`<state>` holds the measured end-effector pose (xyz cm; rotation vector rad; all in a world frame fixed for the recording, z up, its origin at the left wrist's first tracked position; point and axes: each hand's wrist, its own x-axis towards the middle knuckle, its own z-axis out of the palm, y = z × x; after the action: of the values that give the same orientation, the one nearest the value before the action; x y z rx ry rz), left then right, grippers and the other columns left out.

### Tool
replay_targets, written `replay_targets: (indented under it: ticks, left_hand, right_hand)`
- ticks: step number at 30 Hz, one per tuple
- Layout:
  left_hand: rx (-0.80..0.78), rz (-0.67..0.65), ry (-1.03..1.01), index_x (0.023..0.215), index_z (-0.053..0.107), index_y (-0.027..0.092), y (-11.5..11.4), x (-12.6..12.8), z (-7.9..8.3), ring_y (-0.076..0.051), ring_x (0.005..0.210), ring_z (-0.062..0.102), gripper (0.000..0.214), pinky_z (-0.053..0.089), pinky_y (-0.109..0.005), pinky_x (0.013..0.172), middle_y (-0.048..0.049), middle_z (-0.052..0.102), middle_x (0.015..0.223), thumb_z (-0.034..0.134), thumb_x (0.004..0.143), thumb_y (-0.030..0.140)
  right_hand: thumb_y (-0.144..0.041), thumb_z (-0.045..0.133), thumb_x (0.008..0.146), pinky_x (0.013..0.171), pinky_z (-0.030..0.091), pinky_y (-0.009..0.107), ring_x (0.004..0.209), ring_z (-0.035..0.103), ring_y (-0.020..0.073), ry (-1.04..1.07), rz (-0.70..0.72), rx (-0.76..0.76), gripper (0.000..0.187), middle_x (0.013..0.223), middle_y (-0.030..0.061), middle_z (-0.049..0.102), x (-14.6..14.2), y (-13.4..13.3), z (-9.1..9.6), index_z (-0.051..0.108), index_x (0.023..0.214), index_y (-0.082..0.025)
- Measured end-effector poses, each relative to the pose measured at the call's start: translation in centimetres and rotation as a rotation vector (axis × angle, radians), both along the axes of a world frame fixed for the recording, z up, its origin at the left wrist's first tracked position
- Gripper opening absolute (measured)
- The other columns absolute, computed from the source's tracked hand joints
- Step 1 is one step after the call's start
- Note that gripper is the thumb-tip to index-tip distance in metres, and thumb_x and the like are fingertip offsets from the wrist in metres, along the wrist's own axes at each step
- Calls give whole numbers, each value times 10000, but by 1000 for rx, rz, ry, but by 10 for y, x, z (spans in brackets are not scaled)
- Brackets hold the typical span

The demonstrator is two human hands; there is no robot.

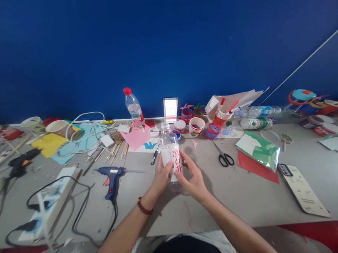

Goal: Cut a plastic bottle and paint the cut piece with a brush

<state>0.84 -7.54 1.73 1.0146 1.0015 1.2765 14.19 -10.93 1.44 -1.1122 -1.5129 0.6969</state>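
Note:
A clear plastic bottle (171, 152) with a white label and red characters is held above the middle of the grey table (235, 198). My left hand (160, 178) grips its left side, with a dark bead bracelet on that wrist. My right hand (193, 178) wraps the bottle's right side and lower part. The fingers of both hands curl around the label. The bottle looks empty and its top points away from me.
A blue glue gun (110, 175) and a power strip (52, 202) with cables lie at left. Scissors (224, 156), red and green sheets (258, 154) and a wooden board (302, 191) lie at right. Paper cups, bottles (133, 104) and coloured paper crowd the back.

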Motion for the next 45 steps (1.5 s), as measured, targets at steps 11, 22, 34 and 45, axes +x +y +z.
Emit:
replay_targets:
  ticks: [11, 22, 34, 45]
  left_hand:
    - [199, 64, 221, 1340, 513, 211, 3, -5, -5, -294, 1323, 517, 495, 388, -469, 1132, -131, 567, 1390, 489, 929, 485]
    - [140, 35, 120, 1292, 479, 210, -2, 2, -1, -255, 1064, 654, 579, 530, -389, 925, -109, 652, 1206, 680, 779, 391]
    - [147, 23, 101, 1237, 487, 221, -3, 6, 3, -243, 1028, 661, 602, 537, -367, 895, -88, 656, 1159, 748, 716, 371]
    - [98, 63, 24, 1172, 515, 225, -3, 5, 7, -233, 993, 689, 587, 561, -361, 871, -86, 689, 1120, 807, 714, 450]
  right_hand:
    - [-226, 663, 852, 984, 579, 449, 1187, 644, 266, -85, -110, 68, 573, 1352, 127, 629, 0, 0, 5, 538, 1410, -250]
    - [-225, 644, 870, 901, 621, 375, 1005, 739, 225, -36, -176, 80, 373, 1168, 84, 756, 2, 3, 7, 691, 1240, -237]
    - [-185, 561, 890, 765, 644, 330, 838, 767, 200, 83, -217, -3, 262, 984, 61, 800, 8, 10, 7, 776, 1034, -225]
    - [-150, 667, 860, 886, 574, 430, 1031, 688, 245, -228, -241, 386, 397, 1122, 96, 717, 4, 5, 13, 669, 1238, -271]
